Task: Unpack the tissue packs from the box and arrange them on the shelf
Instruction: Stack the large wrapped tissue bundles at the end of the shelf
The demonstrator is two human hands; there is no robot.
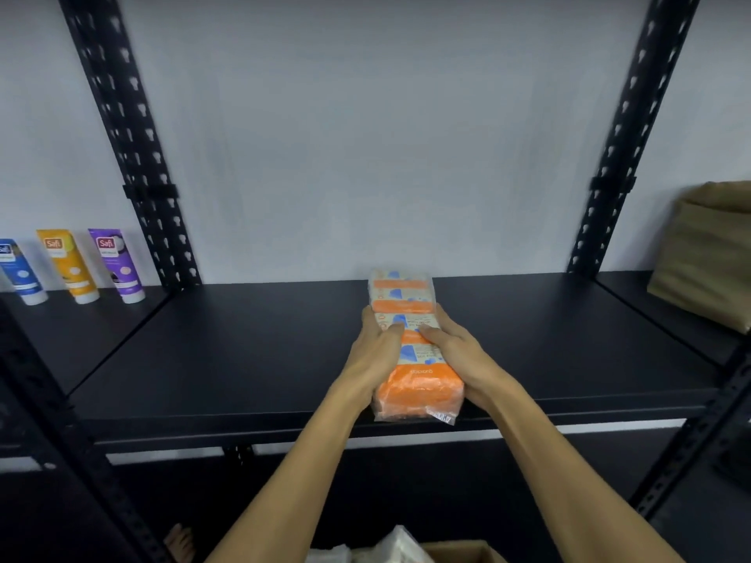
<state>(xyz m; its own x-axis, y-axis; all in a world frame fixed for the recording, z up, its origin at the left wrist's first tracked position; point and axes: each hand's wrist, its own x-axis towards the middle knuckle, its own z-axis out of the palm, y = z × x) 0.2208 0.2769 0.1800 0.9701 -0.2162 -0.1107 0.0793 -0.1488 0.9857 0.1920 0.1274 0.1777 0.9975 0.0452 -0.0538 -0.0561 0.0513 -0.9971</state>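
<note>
A long orange-and-white tissue pack in clear wrap lies on the black shelf, running from the front edge toward the back wall. My left hand grips its left side and my right hand grips its right side, thumbs on top. At the bottom edge of the view the cardboard box shows a corner, with more wrapped tissue packs in it.
Three upright tubes stand on the neighbouring shelf at left: blue, yellow and purple. A brown paper bag sits at far right. Black perforated uprights frame the bay. A lower shelf lies in shadow below.
</note>
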